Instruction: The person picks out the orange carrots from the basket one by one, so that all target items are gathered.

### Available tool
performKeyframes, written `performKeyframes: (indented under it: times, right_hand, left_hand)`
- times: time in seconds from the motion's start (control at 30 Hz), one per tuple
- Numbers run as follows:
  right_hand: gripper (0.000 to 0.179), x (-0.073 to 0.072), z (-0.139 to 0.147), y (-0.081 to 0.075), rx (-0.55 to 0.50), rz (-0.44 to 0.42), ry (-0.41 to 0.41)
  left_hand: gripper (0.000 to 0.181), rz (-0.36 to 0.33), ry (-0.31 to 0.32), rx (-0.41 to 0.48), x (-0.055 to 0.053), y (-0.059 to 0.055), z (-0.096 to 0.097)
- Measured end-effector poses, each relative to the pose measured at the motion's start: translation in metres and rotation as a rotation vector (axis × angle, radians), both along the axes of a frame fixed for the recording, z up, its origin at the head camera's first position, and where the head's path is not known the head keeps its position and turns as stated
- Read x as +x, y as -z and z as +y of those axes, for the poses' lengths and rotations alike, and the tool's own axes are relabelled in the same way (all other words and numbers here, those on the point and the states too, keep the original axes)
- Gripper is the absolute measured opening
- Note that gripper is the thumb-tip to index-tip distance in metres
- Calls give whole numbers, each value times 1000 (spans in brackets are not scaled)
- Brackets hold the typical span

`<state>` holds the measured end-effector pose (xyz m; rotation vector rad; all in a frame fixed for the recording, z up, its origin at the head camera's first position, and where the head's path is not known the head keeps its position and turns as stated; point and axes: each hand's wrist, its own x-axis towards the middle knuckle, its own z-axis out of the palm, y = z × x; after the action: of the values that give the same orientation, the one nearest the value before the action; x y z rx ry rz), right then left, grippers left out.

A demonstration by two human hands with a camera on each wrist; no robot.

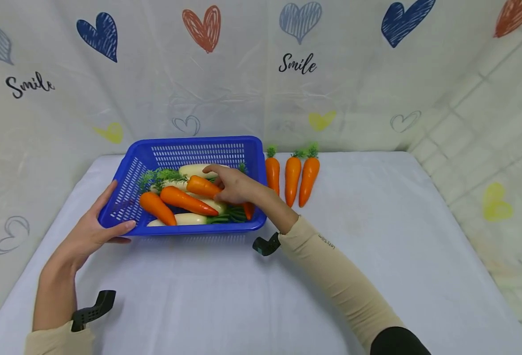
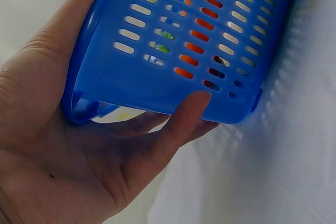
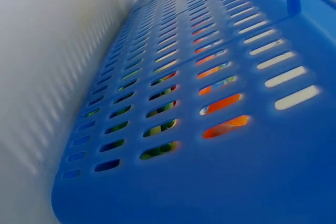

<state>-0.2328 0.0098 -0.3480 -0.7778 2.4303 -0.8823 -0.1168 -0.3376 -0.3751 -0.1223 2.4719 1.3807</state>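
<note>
On the table stands a blue plastic basket (image 1: 199,230) holding several white radishes (image 1: 190,219) and orange carrots (image 1: 189,199). My left hand (image 1: 93,228) grips its near left corner; in the left wrist view the thumb (image 2: 186,116) presses the slotted wall while other fingers reach beneath. Inside the basket, my right hand (image 1: 239,185) holds a carrot (image 1: 201,186) by its tapered end, its thick end pointing left. The right wrist view is filled by the basket's slotted wall (image 3: 157,182), which hides that hand.
Three carrots lie side by side just right of the basket: one close against it (image 1: 272,172), a middle one (image 1: 292,180) and a right one (image 1: 309,180). A white cloth (image 1: 354,222) covers the table. Behind hangs a heart-printed curtain (image 1: 243,84).
</note>
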Motion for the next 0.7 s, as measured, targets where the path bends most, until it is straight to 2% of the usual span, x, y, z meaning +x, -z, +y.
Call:
performKeyframes:
  times: [0.2,0.37,0.57,0.7]
  right_hand:
    - [78,3,2,-1,-71,23,14]
    - [82,4,4,-2,-197,45,9]
    - [74,5,11,-5,-373,69,57]
    - [71,6,17,-6,-426,92,62]
  left_hand:
    - [103,-4,-2,9,1,-1,-2]
    - [103,-6,-4,-1,1,0,-5]
    - [102,-9,-1,-2,-1,1,-4]
    - [102,-7,0,-2,-1,1,-2]
